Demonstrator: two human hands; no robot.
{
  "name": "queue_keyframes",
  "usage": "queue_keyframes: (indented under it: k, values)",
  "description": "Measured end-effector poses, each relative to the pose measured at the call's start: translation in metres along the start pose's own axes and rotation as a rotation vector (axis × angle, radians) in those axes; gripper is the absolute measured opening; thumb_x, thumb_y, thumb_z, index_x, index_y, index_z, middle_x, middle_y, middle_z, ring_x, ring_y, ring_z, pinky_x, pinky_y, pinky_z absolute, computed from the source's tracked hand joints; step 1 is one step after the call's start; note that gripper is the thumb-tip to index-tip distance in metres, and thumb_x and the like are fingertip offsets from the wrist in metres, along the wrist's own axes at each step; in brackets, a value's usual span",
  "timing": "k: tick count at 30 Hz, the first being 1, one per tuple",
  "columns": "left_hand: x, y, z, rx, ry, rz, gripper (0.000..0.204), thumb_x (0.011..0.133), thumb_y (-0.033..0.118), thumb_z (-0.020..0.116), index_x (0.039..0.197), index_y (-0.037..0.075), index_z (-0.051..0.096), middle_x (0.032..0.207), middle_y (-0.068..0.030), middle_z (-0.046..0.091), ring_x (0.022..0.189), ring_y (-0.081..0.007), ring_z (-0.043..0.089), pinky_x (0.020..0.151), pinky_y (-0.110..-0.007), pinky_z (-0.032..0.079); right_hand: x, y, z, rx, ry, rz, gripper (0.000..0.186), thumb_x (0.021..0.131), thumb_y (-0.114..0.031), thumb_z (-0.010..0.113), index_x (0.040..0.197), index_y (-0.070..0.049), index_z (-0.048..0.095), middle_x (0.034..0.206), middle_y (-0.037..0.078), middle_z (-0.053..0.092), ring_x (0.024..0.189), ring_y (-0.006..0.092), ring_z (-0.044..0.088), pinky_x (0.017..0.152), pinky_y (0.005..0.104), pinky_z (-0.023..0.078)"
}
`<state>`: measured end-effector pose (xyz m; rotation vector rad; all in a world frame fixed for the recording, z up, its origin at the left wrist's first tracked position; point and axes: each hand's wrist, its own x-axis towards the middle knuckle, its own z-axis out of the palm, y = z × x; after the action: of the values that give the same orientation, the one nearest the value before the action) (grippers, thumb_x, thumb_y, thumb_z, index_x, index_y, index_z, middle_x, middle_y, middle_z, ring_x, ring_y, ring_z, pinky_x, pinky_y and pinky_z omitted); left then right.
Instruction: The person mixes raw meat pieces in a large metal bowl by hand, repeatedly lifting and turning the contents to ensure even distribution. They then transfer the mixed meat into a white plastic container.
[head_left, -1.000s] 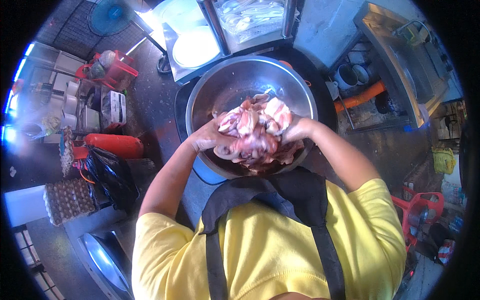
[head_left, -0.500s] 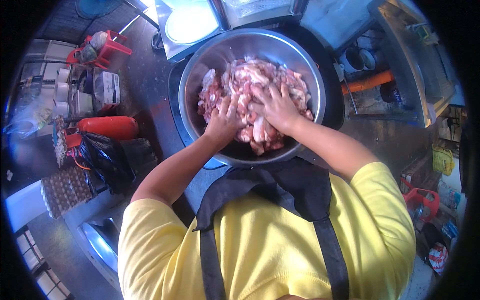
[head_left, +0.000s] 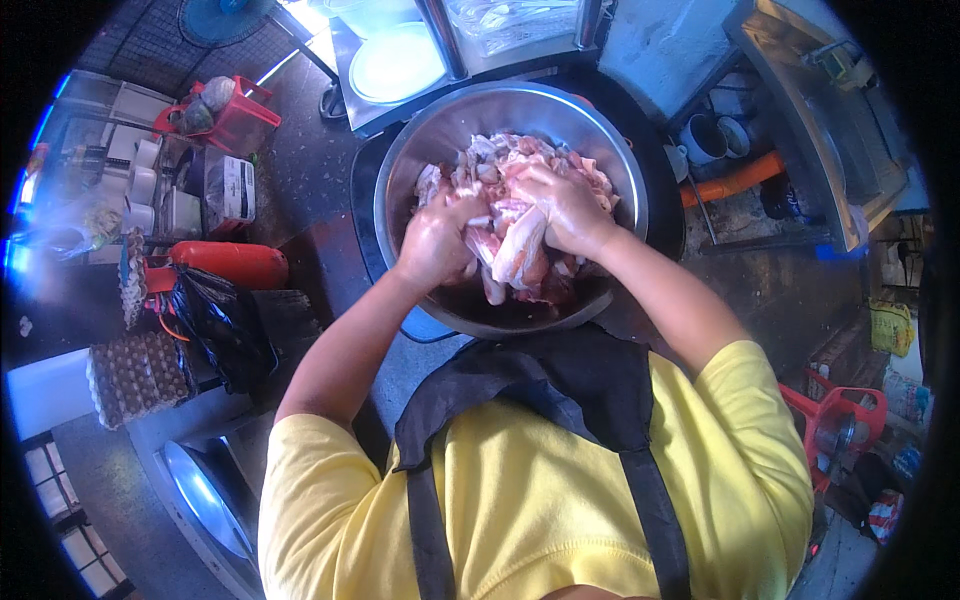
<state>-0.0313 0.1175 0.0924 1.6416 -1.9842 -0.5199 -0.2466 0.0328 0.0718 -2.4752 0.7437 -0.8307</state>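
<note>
A large steel bowl point(head_left: 511, 108) holds a heap of raw meat pieces point(head_left: 520, 262), some pink, some pale with fat. My left hand point(head_left: 437, 242) is in the left side of the heap, fingers curled into the meat and partly hidden. My right hand point(head_left: 568, 212) grips the heap at upper right, its fingers bent round pieces. A long pale piece of meat sticks up between my two hands. The bowl rests on a dark rounded surface point(head_left: 662, 240).
Beyond the bowl is a steel shelf point(head_left: 365, 118) with white plates point(head_left: 395, 70). A red gas cylinder point(head_left: 230, 262), black bag point(head_left: 220, 330) and egg trays point(head_left: 138, 378) are at left. A metal counter point(head_left: 830, 150), pots point(head_left: 703, 140) and red chair point(head_left: 850, 415) are at right.
A second ago both hands held a raised clump of meat; half a second ago they lay spread over the heap. Now their fingers have curled into it, pushing a long piece up between them.
</note>
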Motion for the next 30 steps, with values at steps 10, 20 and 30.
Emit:
queue_keyframes:
  k: [10, 20, 30]
  values:
    - [0.054, 0.024, -0.075, -0.093, 0.088, 0.130, 0.053, 0.064, 0.008, 0.078, 0.115, 0.011, 0.062, 0.117, -0.0205, 0.053, 0.110, -0.0377, 0.054, 0.096, -0.042, 0.045, 0.071, -0.031, -0.087, -0.204, 0.243, -0.050, 0.048, 0.071, 0.001, 0.065, 0.118, -0.006, 0.057, 0.110, 0.013, 0.057, 0.108, 0.0307, 0.056, 0.088, 0.0373, 0.049]
    - [0.005, -0.013, 0.018, 0.071, -0.390, -0.035, 0.035, 0.076, 0.007, 0.066, 0.111, 0.010, 0.064, 0.115, -0.0118, 0.059, 0.104, -0.0327, 0.059, 0.089, -0.039, 0.050, -0.026, 0.037, -0.027, -0.095, -0.472, 0.239, 0.032, 0.075, 0.003, 0.057, 0.106, -0.007, 0.062, 0.109, 0.015, 0.062, 0.102, 0.0350, 0.060, 0.090, 0.0433, 0.047]
    - [0.007, -0.006, 0.050, 0.538, -0.554, 0.047, 0.072, 0.071, 0.029, 0.074, 0.135, 0.015, 0.044, 0.130, -0.0154, 0.046, 0.113, -0.0388, 0.053, 0.093, -0.049, 0.047, -0.043, 0.044, 0.007, -0.418, -0.738, 0.134, 0.081, 0.054, -0.032, 0.083, 0.123, -0.003, 0.053, 0.114, 0.022, 0.061, 0.103, 0.0365, 0.060, 0.094, 0.0428, 0.046]
